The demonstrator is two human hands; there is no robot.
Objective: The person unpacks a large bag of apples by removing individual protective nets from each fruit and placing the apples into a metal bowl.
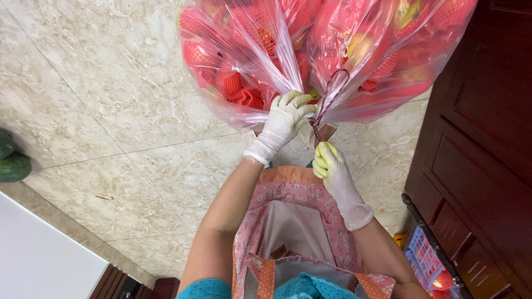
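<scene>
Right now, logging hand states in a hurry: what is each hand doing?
Left hand: closed, gripping the gathered neck of the clear plastic bag of red-netted fruit.
Right hand: closed, pinching the dark red string looped at the bag.

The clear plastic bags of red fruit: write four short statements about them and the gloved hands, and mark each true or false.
1. The left hand grips the gathered neck of a clear bag. True.
2. Both hands are bare. False: both wear whitish gloves.
3. The right hand pinches a dark red string that loops against the other bag. True.
4. The bags hold green melons. False: they hold fruit in red foam netting; a green melon lies on the floor, far left.
</scene>
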